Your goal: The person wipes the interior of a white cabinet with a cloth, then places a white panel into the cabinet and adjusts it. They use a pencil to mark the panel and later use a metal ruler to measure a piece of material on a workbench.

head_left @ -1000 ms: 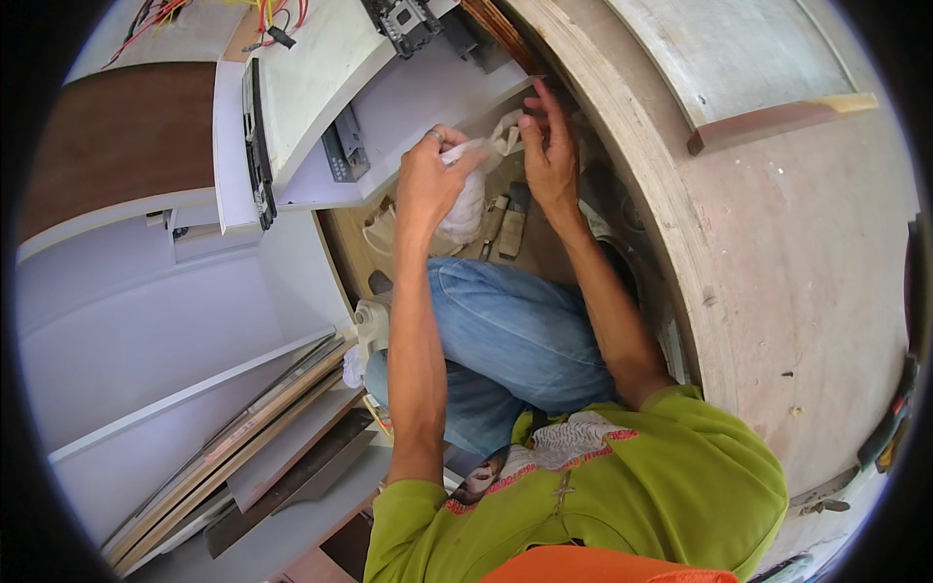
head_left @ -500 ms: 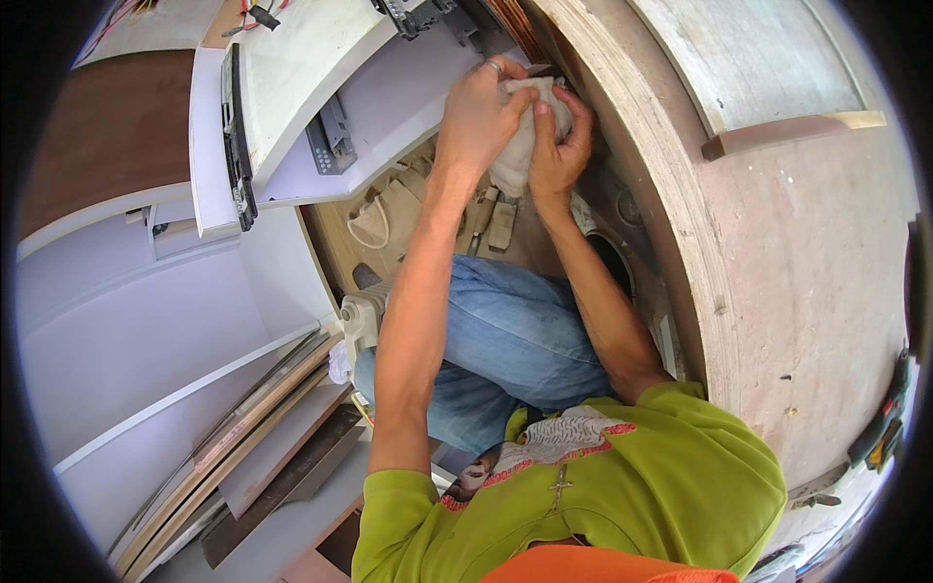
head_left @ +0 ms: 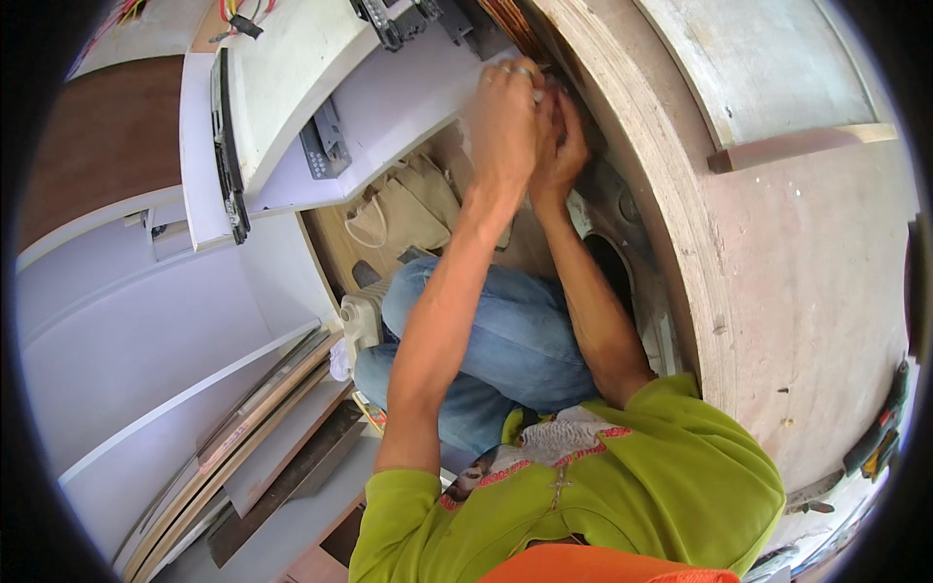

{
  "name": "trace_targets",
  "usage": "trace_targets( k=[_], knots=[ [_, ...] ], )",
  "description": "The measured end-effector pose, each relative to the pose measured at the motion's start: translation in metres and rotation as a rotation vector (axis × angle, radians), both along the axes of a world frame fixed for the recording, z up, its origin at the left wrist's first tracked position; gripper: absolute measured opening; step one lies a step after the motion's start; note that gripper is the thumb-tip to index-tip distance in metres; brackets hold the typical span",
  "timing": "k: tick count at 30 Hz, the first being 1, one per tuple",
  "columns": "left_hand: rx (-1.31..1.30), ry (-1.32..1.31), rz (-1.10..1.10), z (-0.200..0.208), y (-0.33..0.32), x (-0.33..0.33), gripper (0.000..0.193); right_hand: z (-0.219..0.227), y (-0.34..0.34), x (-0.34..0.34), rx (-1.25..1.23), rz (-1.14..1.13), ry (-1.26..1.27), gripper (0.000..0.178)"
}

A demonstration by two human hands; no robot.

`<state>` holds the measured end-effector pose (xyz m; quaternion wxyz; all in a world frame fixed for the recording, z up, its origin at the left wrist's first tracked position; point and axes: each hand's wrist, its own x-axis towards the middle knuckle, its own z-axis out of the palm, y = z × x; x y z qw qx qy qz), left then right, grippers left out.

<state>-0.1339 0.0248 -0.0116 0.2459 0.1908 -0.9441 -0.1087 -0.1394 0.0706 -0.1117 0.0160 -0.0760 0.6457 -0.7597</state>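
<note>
The left hand point(head_left: 509, 124) has moved closer to the right hand point(head_left: 561, 154), perhaps to steady the small whitish piece point(head_left: 538, 95), maybe cloth, between them; fingers are curled, their exact grasp I cannot tell. Farther lies crumpled beige fabric point(head_left: 416, 206), probably aside for freeing both hands.

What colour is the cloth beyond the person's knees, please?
The cloth is beige, best in the head view.

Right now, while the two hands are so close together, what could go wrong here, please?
The right hand might get scraped on the pale wooden edge to its right. The stacked boards lie near the left elbow, so a bump could shift them. The left hand overlaps the right, so fingers might get pinched.
</note>
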Motion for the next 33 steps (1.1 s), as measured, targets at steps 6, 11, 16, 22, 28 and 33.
trace_targets(
  k=[6,11,16,22,28,33],
  knots=[
    [0.118,0.181,0.091,0.014,-0.008,-0.002,0.016,0.029,-0.006,-0.006,-0.058,0.070,-0.017,0.032],
    [-0.031,0.107,0.039,-0.011,0.000,-0.009,0.020,0.018,0.003,0.002,-0.133,0.025,-0.073,0.031],
    [0.140,0.211,0.076,0.012,0.004,0.000,0.023,0.025,-0.013,0.000,-0.127,-0.017,-0.052,0.030],
    [0.026,0.067,0.041,-0.005,0.006,-0.001,0.026,0.013,-0.007,-0.001,-0.122,-0.003,-0.082,0.031],
    [-0.003,0.209,0.003,-0.002,0.000,-0.005,0.027,0.019,-0.018,0.000,-0.248,-0.016,-0.173,0.033],
    [-0.019,0.139,0.036,-0.009,0.006,0.000,0.027,0.019,-0.008,-0.001,-0.223,0.046,-0.151,0.034]
  ],
)
